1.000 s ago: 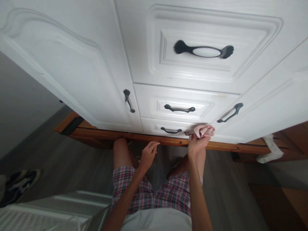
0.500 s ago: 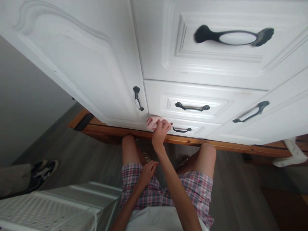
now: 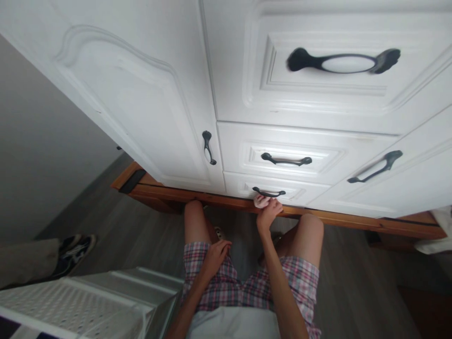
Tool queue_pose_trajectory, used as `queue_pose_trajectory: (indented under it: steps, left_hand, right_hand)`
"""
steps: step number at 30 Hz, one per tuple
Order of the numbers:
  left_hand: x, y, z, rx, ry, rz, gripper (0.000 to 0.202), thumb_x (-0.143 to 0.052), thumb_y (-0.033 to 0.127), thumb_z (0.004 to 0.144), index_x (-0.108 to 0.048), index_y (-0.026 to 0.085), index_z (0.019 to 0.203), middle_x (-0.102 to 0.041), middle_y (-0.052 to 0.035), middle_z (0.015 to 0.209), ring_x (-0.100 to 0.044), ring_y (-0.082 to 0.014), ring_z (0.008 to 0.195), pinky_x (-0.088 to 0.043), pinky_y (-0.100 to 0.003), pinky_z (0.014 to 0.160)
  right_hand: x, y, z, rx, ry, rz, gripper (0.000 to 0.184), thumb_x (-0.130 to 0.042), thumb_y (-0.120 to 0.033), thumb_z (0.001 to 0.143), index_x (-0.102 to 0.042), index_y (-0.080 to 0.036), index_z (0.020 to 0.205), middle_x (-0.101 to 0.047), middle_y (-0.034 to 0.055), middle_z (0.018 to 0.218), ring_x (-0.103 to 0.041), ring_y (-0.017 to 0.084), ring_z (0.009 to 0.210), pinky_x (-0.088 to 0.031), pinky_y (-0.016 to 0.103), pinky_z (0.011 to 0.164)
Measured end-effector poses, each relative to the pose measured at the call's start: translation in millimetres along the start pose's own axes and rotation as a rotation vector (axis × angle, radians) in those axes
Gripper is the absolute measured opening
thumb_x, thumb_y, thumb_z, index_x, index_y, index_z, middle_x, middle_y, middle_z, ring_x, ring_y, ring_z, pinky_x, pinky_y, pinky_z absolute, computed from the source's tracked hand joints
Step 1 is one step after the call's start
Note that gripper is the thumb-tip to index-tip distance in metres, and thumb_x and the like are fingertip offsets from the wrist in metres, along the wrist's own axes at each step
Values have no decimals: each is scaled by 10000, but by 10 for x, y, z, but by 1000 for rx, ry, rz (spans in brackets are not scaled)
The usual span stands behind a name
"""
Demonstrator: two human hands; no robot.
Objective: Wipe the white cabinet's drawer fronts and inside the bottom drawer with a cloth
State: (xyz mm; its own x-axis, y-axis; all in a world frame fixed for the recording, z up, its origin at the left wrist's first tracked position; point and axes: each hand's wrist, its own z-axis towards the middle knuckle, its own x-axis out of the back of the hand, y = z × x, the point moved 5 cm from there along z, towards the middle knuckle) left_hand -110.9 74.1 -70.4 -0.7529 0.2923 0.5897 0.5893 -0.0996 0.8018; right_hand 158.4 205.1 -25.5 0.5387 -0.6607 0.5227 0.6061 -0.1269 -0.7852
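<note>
Five handles (image 3: pixel 344 61) — three drawers (image 3: pixel 318 75)

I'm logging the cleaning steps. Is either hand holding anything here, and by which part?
The right hand holds a pink cloth, bunched under its fingers against the bottom drawer. The left hand rests on the thigh, holding nothing.

Most of the pink cloth (image 3: pixel 260 201) was hidden under the right hand (image 3: pixel 269 213), only a small bunch showing. Top drawer handle (image 3: pixel 344 61) was motion-blurred, & the white rag (image 3: pixel 439 231) at far right got cut off by the frame edge. Shoe (image 3: pixel 72 252) at left was too dim for detail.
</note>
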Motion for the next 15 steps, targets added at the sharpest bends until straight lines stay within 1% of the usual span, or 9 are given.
queue_pose_trajectory:
  steps: [3,6,8,10,11,13,14,15]
  left_hand:
    - [-12,95,38,-31,-20,12,333,-449,228,1056,-771,261,1139,-800,-30,1076,-776,-214,1021,-604,-344,946]
    - [24,274,124,-83,-20,15,329,-452,237,1061,-768,254,1156,-796,-35,1070,-775,-216,997,-610,-352,930]
    - [81,443,211,-127,-8,10,331,-448,243,1072,-768,253,1158,-791,-35,1063,-772,-212,981,-611,-346,914]
    - [156,648,328,-174,12,3,323,-456,243,1079,-767,257,1162,-785,-30,1066,-766,-203,971,-610,-335,909]
    - [201,763,398,-200,25,-3,316,-463,239,1081,-767,259,1165,-781,-27,1075,-763,-194,955,-610,-327,904]
    - [304,1019,561,-251,59,-19,318,-458,224,1087,-763,257,1175,-769,-25,1108,-743,-161,856,-617,-305,863]
    - [365,1162,652,-276,83,-29,322,-452,218,1092,-758,253,1184,-761,-30,1136,-729,-146,812,-622,-296,842]
    - [434,1318,744,-302,112,-37,326,-445,217,1099,-753,254,1199,-753,-39,1175,-724,-141,813,-627,-292,841]
  right_hand:
    - [408,347,303,-128,195,-16,298,-503,-159,887,-509,-151,1185,-464,187,1224,-409,354,1209,-335,667,1158]
    - [765,512,565,-162,301,8,276,-557,-183,841,-478,-192,1105,-474,135,1157,-442,328,1176,-359,634,1178]
    - [937,505,690,-148,328,39,277,-576,-203,824,-476,-203,1082,-491,124,1148,-471,314,1157,-392,606,1173]
    - [1061,425,779,-126,347,72,314,-580,-222,812,-487,-194,1110,-510,136,1185,-496,310,1168,-403,591,1175]
    - [1110,367,812,-114,356,89,345,-577,-238,817,-494,-182,1146,-518,151,1218,-505,314,1190,-403,588,1180]
    - [1186,237,855,-87,363,126,449,-574,-291,845,-489,-149,1262,-525,189,1304,-517,329,1266,-403,577,1195]
    - [1217,173,860,-74,359,144,518,-568,-316,860,-472,-130,1333,-522,210,1354,-514,340,1319,-402,570,1204]
    - [1245,117,850,-62,350,164,588,-558,-337,874,-442,-111,1404,-512,232,1407,-501,350,1376,-398,567,1215]
